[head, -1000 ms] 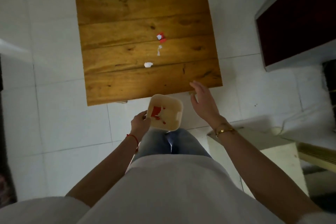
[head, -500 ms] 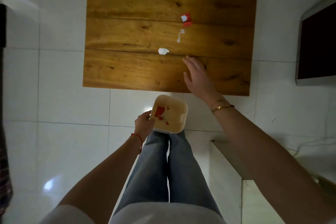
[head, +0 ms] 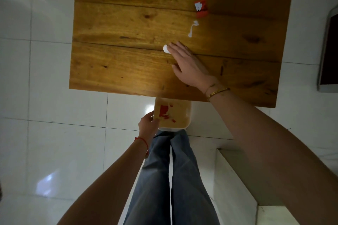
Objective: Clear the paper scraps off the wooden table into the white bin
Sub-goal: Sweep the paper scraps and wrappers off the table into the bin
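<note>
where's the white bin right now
In the head view the white bin sits low centre, held by the left hand just below the wooden table's near edge, above the person's knees.

White glossy floor tiles (head: 54,78) lay all around, catching light glare. Blue jeans (head: 170,179) stood below centre. A pale ledge (head: 237,188) sat at lower right. A dark, light-framed panel (head: 329,51) showed at right edge.

left hand (head: 148,124): grip closed | right hand (head: 184,62): flat, fingers extended
</note>
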### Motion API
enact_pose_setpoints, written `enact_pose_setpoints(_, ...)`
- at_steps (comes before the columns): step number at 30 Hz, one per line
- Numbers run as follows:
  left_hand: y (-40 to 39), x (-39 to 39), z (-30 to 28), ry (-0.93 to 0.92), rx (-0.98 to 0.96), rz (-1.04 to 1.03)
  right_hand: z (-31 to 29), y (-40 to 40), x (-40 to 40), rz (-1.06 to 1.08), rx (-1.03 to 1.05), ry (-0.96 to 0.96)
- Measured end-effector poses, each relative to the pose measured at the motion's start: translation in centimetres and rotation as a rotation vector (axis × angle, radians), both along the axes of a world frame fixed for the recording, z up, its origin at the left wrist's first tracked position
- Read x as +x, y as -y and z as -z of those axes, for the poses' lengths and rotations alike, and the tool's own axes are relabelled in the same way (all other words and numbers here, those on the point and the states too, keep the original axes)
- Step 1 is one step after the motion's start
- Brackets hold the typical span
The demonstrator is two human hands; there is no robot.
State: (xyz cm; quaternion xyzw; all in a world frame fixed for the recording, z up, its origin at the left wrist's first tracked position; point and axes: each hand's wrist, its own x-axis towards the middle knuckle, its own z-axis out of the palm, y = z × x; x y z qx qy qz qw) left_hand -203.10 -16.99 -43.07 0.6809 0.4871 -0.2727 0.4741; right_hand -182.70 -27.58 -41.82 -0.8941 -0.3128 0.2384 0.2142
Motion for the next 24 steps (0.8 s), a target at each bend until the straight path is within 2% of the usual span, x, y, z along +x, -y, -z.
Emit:
enact_pose_setpoints(3,0.1,0.7,0.3,0.020,0.006,-0.019,0.2,0.3,-0.6,-0.050,0.023,0.032)
enact_pose_setpoints(7,0.2,1.5,0.0,0.020,0.012,-0.017,-0.1,2.4,-4.4,-0.257,0.054,0.066)
enact_pose_setpoints(12,0.2,1.9,-0.2,0.022,0.006,0.006,-0.5,5.6,-9.6,-0.357,0.056,-0.044)
enact_pose_setpoints(15,0.3,2.0,-0.1,0.015,0.019,0.006,-0.7,6.2,-7.9,-0.182,0.038,-0.014)
enact_pose_setpoints(20,0.1,2.2,0.3,0.021,0.036,0.060,-0.8,5.0,1.9,0.172,-0.029,0.115)
enact_pose_setpoints(24,0.1,2.2,0.8,0.013,0.026,0.074,0.1,3.5,8.8,0.256,-0.081,0.091)
